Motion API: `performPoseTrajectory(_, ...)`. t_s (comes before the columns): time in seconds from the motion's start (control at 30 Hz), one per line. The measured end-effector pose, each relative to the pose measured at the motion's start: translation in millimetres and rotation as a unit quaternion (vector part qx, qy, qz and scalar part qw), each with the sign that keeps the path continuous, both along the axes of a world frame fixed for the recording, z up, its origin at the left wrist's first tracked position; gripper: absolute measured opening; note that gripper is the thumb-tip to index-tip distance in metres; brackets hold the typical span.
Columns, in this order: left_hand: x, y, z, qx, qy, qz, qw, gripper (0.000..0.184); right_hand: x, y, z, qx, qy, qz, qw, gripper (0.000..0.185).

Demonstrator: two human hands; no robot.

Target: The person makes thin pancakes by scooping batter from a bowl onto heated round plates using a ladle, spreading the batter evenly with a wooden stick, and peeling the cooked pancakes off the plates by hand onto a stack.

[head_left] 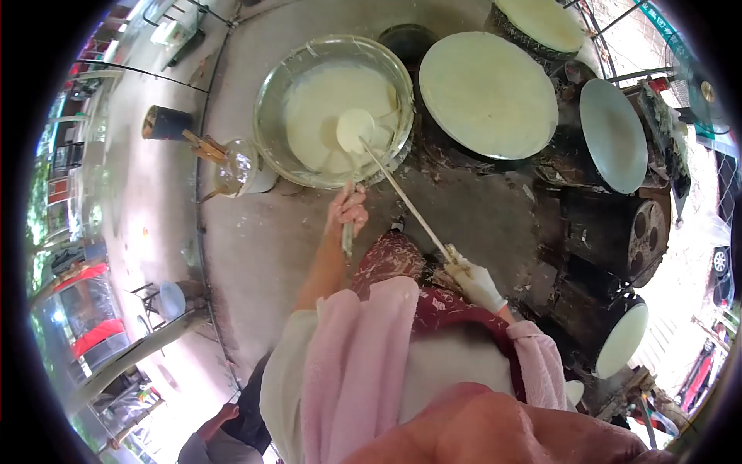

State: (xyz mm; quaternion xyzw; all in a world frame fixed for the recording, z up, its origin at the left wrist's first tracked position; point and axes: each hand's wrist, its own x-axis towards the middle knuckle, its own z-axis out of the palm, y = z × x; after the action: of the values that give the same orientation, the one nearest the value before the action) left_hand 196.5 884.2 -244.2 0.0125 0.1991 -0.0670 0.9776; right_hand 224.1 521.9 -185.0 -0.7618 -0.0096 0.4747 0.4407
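Note:
A wide metal basin (pixel 267 127) holds pale, creamy batter (pixel 313 116). My right hand (pixel 470 280), in a white glove, is closed around the end of a long-handled ladle (pixel 410 201). The ladle's round bowl is over the batter inside the basin, filled with the same pale liquid. My bare left hand (pixel 348 210) is at the basin's near rim, fingers wrapped around a short stick-like handle (pixel 347 240) whose end sticks out below the fist. The handle's other end points towards the basin, and I cannot make out what it is. Pale smears mark my fingers.
Right of the basin stands a large round griddle (pixel 488 97) with a pale surface. More round pans (pixel 613 135) sit on dark drum stoves (pixel 610 232) along the right. A clear container (pixel 238 166) with wooden sticks (pixel 205 147) is left. Another person's arm (pixel 219 421) shows lower left.

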Motion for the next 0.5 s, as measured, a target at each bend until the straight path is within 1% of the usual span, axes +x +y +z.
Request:
performPoseTrajectory(0.07,-5.5,25.8,52.9,0.01,0.014,0.011,1.0,0.037,2.4,-7.6,18.7,0.011,0.025,-0.004,1.0,0.049)
performPoseTrajectory(0.1,-7.5,38.1,84.4,0.014,0.023,0.021,0.999,0.037,-6.7,-5.2,20.2,0.187,-0.066,-0.116,0.973,0.049)
performPoseTrajectory(0.17,-5.3,57.7,152.0,0.095,-0.122,-0.012,0.988,0.037,-4.9,-8.7,38.7,0.232,-0.093,-0.142,0.958,0.051)
performPoseTrajectory(0.2,-6.7,63.1,174.1,0.136,-0.191,-0.03,0.972,0.037,-2.6,-13.1,44.1,0.255,-0.105,-0.153,0.949,0.053)
performPoseTrajectory(0.27,-12.8,72.9,199.3,0.261,-0.186,0.03,0.947,0.037,0.4,-25.0,25.2,0.266,-0.153,-0.167,0.937,0.054)
performPoseTrajectory(0.3,-15.9,78.4,211.0,0.32,-0.183,0.062,0.927,0.037,2.9,-24.5,24.6,0.272,-0.15,-0.197,0.93,0.055)
performPoseTrajectory(0.33,-17.1,83.8,217.7,0.335,-0.149,0.079,0.927,0.038,7.3,-22.5,24.0,0.276,-0.147,-0.227,0.922,0.056)
performPoseTrajectory(0.4,-16.0,89.2,215.1,0.349,-0.077,0.109,0.928,0.039,17.7,-17.2,21.5,0.286,-0.141,-0.259,0.912,0.056)
performPoseTrajectory(0.43,-11.5,88.1,211.7,0.356,-0.093,0.153,0.917,0.04,21.6,-15.2,19.5,0.287,-0.138,-0.277,0.907,0.055)
performPoseTrajectory(0.47,-5.7,92.2,211.5,0.352,-0.03,0.152,0.923,0.04,25.0,-15.7,16.8,0.285,-0.133,-0.297,0.902,0.055)
performPoseTrajectory(0.5,5.1,98.3,212.2,0.346,0.033,0.148,0.926,0.04,32.1,-16.0,12.9,0.263,-0.153,-0.283,0.909,0.054)
